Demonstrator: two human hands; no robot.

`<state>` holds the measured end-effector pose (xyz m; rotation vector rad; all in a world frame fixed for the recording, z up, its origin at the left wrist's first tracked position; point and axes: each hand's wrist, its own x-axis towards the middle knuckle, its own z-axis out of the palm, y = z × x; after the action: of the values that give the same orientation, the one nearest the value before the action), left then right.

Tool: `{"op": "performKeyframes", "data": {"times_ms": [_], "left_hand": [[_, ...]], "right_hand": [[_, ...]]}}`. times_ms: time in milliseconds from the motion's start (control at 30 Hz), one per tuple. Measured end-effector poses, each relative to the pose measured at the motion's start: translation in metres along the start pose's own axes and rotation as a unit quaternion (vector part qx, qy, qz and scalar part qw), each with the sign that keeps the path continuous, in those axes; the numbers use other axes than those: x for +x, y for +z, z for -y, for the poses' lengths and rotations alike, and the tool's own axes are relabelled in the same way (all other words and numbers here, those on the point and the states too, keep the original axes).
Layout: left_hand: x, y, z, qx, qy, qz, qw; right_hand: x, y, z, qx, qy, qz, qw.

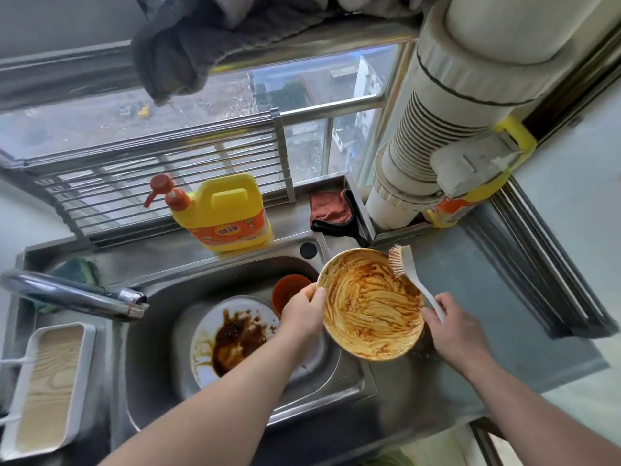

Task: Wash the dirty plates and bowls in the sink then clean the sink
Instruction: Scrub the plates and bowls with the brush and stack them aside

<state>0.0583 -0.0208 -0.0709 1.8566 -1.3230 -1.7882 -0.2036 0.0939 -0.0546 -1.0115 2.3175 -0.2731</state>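
the left hand [304,316] gripped the rim of a sauce-smeared bowl [371,304] held tilted over the sink's [235,408] right edge; the right hand [453,331] clasped a white brush [415,280], bristles at the bowl's far rim. a dirty plate [232,334] and an orange bowl [289,290] lay in the basin. on the steel surface [470,274] behind stood a yellow detergent jug [223,213], its label unreadable, before a window [201,122].
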Motion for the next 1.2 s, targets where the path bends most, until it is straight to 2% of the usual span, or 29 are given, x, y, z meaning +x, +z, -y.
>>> {"op": "performKeyframes", "data": {"times_ms": [100, 200, 300, 367, 433, 500, 700, 800, 933, 1033, 1200], "left_hand": [[0.004, -0.020, 0.011, -0.042, -0.017, -0.047, 0.998], [0.007, -0.061, 0.040, -0.017, -0.054, -0.133, 0.990], [0.003, -0.116, 0.093, 0.004, -0.156, -0.234, 0.960], [0.002, -0.149, 0.130, 0.052, -0.229, -0.260, 0.937], [0.004, -0.171, 0.160, 0.083, -0.256, -0.237, 0.934], [0.001, -0.178, 0.171, 0.047, -0.247, -0.208, 0.945], [0.004, -0.179, 0.183, 0.034, -0.235, -0.225, 0.945], [0.010, -0.178, 0.188, 0.000, -0.262, -0.225, 0.939], [0.012, -0.181, 0.194, -0.146, -0.290, -0.181, 0.928], [0.002, -0.184, 0.188, -0.230, -0.268, -0.155, 0.922], [-0.019, -0.205, 0.170, -0.300, -0.203, -0.112, 0.925]], "right_hand": [[-0.007, -0.007, 0.002, -0.011, -0.036, -0.056, 0.998], [-0.030, -0.006, 0.029, 0.028, -0.128, -0.094, 0.987], [-0.058, 0.026, 0.071, 0.066, -0.242, -0.017, 0.968], [-0.074, 0.061, 0.103, 0.066, -0.273, 0.090, 0.955], [-0.081, 0.103, 0.131, 0.020, -0.273, 0.186, 0.944], [-0.078, 0.143, 0.152, -0.043, -0.249, 0.244, 0.936], [-0.052, 0.207, 0.175, -0.086, -0.146, 0.314, 0.934], [-0.056, 0.217, 0.179, -0.082, -0.132, 0.311, 0.937], [-0.063, 0.217, 0.182, -0.086, -0.110, 0.288, 0.947], [-0.064, 0.208, 0.185, -0.067, -0.098, 0.297, 0.948], [-0.078, 0.175, 0.186, -0.006, -0.093, 0.311, 0.946]]}}
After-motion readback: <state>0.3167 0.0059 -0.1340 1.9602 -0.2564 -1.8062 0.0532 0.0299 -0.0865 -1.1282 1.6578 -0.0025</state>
